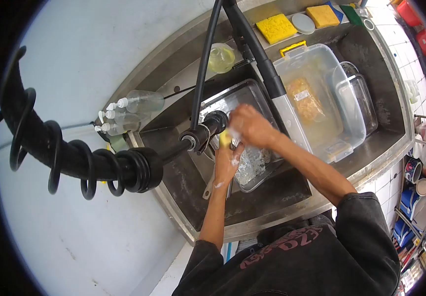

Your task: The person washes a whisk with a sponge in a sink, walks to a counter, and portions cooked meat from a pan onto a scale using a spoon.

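My left hand (pixel 227 160), wet with suds, is over the left basin, its fingers closed around a yellow sponge-like piece (pixel 224 138). Just above and to its right, my right hand (pixel 247 126) is smeared by motion; whether it holds anything is unclear, though something whitish shows at its fingers. Under both hands lies a metal tray (pixel 256 183) with foamy water in it. The black spray head (pixel 216 121) of the faucet partly covers the tray and the area beside my hands.
The right basin holds a clear plastic tub (pixel 329 79) with a bagged food item (pixel 304 100) in water. Pump bottles (pixel 144 101) stand at the left, a bowl of yellow liquid (pixel 221 58) behind. Sponges (pixel 276 28) line the back ledge. A coiled hose (pixel 85 163) crosses the left side.
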Demonstrator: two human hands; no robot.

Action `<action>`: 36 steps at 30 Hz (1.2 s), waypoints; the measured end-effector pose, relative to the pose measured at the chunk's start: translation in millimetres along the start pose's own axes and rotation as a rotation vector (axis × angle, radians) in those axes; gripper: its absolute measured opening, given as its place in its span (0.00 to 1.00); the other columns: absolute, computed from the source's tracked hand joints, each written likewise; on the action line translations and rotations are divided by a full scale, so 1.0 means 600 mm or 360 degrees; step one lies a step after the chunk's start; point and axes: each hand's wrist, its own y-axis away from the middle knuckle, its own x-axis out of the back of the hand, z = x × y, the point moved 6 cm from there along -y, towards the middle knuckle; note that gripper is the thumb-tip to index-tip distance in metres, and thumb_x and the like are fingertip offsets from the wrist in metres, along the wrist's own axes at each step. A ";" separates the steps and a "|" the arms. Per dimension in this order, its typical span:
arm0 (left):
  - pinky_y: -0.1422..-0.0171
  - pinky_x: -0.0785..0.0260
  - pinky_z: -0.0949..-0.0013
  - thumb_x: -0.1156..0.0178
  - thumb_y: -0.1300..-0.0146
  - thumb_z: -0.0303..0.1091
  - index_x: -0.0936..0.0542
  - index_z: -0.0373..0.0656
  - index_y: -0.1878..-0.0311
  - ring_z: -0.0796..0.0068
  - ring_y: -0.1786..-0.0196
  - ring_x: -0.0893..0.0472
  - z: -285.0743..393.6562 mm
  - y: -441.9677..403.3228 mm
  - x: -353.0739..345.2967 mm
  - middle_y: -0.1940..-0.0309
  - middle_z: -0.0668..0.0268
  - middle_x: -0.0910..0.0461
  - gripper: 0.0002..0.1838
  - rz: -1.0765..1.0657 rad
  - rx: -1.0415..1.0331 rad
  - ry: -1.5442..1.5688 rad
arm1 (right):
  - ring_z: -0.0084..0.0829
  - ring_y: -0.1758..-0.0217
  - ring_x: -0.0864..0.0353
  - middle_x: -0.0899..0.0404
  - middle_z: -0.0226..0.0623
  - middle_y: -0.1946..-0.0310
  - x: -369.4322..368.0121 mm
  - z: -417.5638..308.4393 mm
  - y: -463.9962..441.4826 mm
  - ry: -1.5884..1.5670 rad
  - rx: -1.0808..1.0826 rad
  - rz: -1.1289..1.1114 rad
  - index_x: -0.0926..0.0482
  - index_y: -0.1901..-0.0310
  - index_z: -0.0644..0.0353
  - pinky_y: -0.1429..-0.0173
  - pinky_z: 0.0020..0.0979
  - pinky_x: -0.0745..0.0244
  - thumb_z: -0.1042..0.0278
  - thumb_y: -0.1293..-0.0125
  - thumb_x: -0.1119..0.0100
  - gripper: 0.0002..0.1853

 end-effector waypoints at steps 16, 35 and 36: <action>0.88 0.46 0.76 0.47 0.33 0.43 0.35 0.37 0.48 0.84 0.90 0.39 -0.023 -0.021 -0.001 0.81 0.70 0.35 0.20 -0.0400 0.0260 0.0791 | 0.32 0.72 0.21 0.22 0.35 0.70 -0.050 0.108 -0.036 -0.0983 -0.1245 0.0049 0.23 0.60 0.66 0.66 0.33 0.21 0.52 0.40 0.39 0.21; 0.89 0.46 0.77 0.45 0.35 0.45 0.32 0.43 0.58 0.84 0.92 0.40 -0.015 -0.042 -0.006 0.85 0.73 0.38 0.15 -0.0442 0.0469 0.1079 | 0.27 0.76 0.21 0.23 0.34 0.76 -0.097 0.119 -0.014 -0.2871 -0.1838 0.0391 0.26 0.55 0.60 0.59 0.30 0.18 0.52 0.33 0.50 0.18; 0.89 0.46 0.76 0.45 0.35 0.46 0.33 0.44 0.59 0.84 0.92 0.40 -0.041 -0.052 -0.008 0.85 0.72 0.38 0.15 -0.0388 0.0546 0.1189 | 0.27 0.73 0.21 0.22 0.34 0.74 -0.107 0.089 -0.011 -0.2969 -0.1856 0.0568 0.26 0.55 0.61 0.58 0.30 0.19 0.53 0.32 0.51 0.18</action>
